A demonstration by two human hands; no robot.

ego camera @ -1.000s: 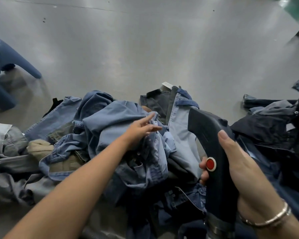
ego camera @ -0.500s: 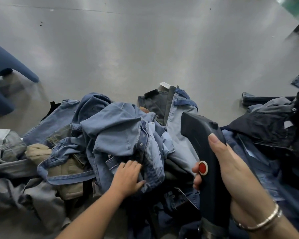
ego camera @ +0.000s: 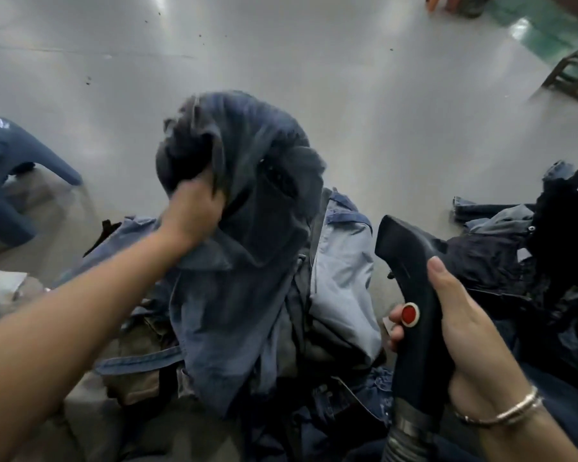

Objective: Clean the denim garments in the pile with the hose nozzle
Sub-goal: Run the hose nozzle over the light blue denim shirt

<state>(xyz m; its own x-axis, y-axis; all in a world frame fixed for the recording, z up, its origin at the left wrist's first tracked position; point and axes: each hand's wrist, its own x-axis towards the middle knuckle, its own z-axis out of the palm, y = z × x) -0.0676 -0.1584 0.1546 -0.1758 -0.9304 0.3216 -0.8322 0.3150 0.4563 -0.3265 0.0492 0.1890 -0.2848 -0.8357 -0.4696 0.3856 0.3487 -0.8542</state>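
Note:
My left hand grips a bunch of blue denim garment and holds it raised above the pile; the cloth is blurred and hangs down over the heap. Under it lies the pile of denim garments, light blue, grey and dark blue, spread across the floor. My right hand holds the dark hose nozzle by its handle, thumb along its side, beside a red button. The nozzle head points up and away, to the right of the lifted garment. A ribbed hose leaves its base.
Dark navy garments are heaped at the right. A blue plastic stool stands at the left on the grey shiny floor. Another stool's legs and a green floor patch show at the top right.
My left hand took hold of a denim garment low in the pile and lifted it up high. The right hand with the nozzle stayed about where it was.

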